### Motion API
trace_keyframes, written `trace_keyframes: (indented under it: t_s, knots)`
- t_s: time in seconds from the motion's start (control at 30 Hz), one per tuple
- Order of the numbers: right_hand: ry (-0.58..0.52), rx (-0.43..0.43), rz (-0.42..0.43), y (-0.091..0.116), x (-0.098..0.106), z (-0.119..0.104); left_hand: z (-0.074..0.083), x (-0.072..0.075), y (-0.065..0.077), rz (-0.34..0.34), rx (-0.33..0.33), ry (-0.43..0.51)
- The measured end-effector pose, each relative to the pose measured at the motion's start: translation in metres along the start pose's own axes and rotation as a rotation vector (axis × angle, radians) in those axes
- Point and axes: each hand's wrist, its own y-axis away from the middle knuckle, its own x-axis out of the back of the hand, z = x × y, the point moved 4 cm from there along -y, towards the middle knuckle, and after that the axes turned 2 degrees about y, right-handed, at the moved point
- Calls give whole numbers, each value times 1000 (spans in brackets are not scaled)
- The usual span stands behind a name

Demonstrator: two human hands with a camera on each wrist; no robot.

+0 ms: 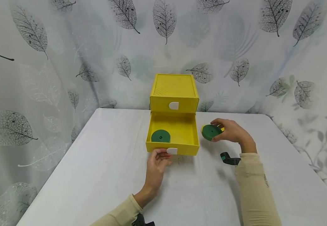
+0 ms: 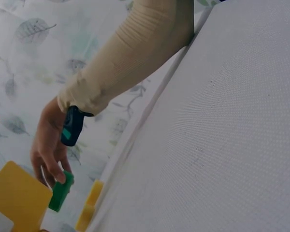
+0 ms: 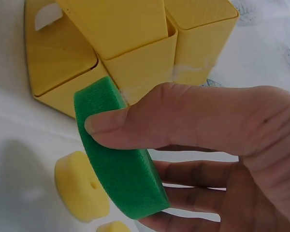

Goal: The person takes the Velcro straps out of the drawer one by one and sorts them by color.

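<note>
My right hand (image 1: 231,131) pinches a green foam disc (image 1: 210,132) with a small centre hole, right of the drawer. In the right wrist view, the thumb lies on the disc's (image 3: 121,164) face with other fingers behind it. Beneath it on the table lies a yellow foam disc (image 3: 79,186), with part of another yellow piece (image 3: 113,227) at the lower edge. My left hand (image 1: 155,171) has its curled fingers at the white handle (image 1: 172,151) of the pulled-out yellow drawer (image 1: 184,149). Inside the drawer's front left sits another green disc (image 1: 160,136).
Above the drawer stands a yellow box unit (image 1: 174,86), its upper drawer pushed in, with a white handle (image 1: 173,105). It stands near the back edge of the white table (image 1: 109,150). Leaf-print curtains (image 1: 95,56) hang behind and at both sides.
</note>
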Motion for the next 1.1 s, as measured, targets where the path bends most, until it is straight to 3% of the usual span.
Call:
trace_keyframes:
  t_s: [1.1]
  knots:
    - [-45,-46,-122,-4,-18,16,1,1,1,0,3,-21]
